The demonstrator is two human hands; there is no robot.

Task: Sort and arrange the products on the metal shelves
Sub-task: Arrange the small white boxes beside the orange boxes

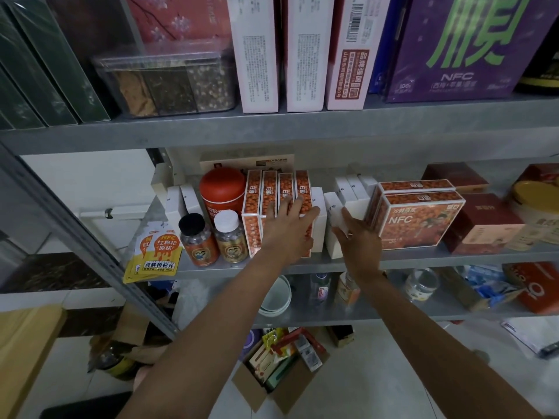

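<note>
Clutter sits nearest: an open carton (284, 385) of mixed packs on the floor, probably stock waiting its turn. Above it both forearms reach to the middle shelf (423, 257), where the sorting is going on.

The left hand (287, 229) is spread flat, fingers straight, and presses on the fronts of the upright orange boxes (252, 204) and the slim white box (317, 219) touching them. It grips nothing; it looks like a brace to keep the row square and upright. The right hand (358, 237) lies against a second white box (332, 213) standing just beside the first, thumb on its face. Its fingers run up behind the box, so I cannot tell whether it pinches or only pushes. My guess is that this box is being closed up against the row.

Left of the row stand two capped bottles (199, 240), a red canister (222, 189) and hanging yellow pouches (157, 252). To the right, larger orange cartons (420, 219) are stacked flat, like with like.

Farthest, the upper shelf (272, 128) carries tall pale boxes (260, 55) set on end and a purple carton (469, 46).
</note>
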